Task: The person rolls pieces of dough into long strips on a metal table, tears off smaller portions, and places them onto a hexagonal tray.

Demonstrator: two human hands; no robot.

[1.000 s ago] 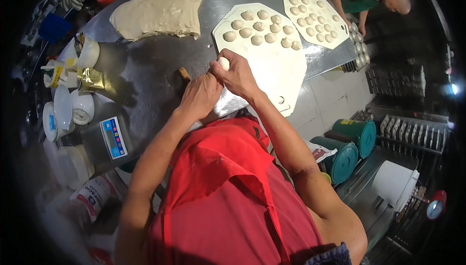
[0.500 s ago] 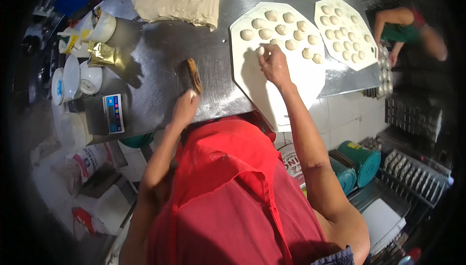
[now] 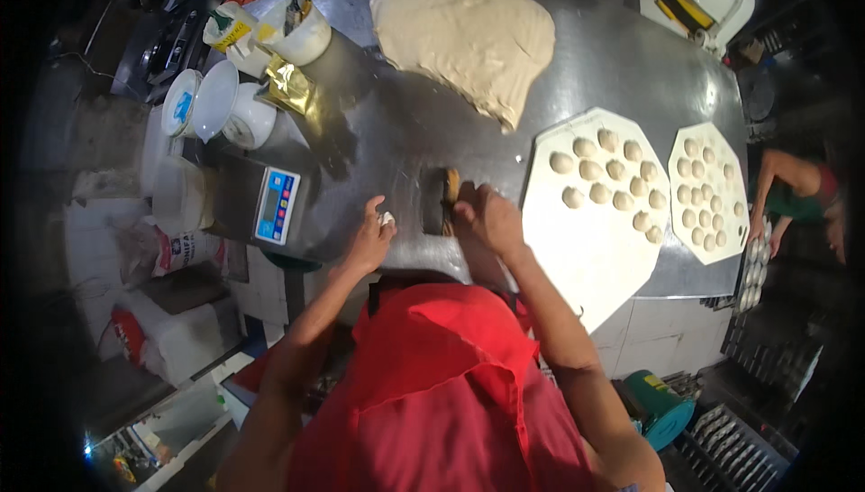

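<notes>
At centre left, the left hand (image 3: 369, 241) pinches a small white lump of dough (image 3: 386, 219) on the steel table (image 3: 378, 132). Just right, the right hand (image 3: 487, 217) closes round the wooden-handled dough scraper (image 3: 441, 201). I judge cutting goes best with the blade upright, pressing straight down. At right, the white octagonal board (image 3: 586, 249) holds dough balls.

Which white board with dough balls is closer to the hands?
The larger white eight-sided board, left of the smaller white board. Its edge lies just beside the right hand; the smaller one sits farther along the steel table.
</notes>
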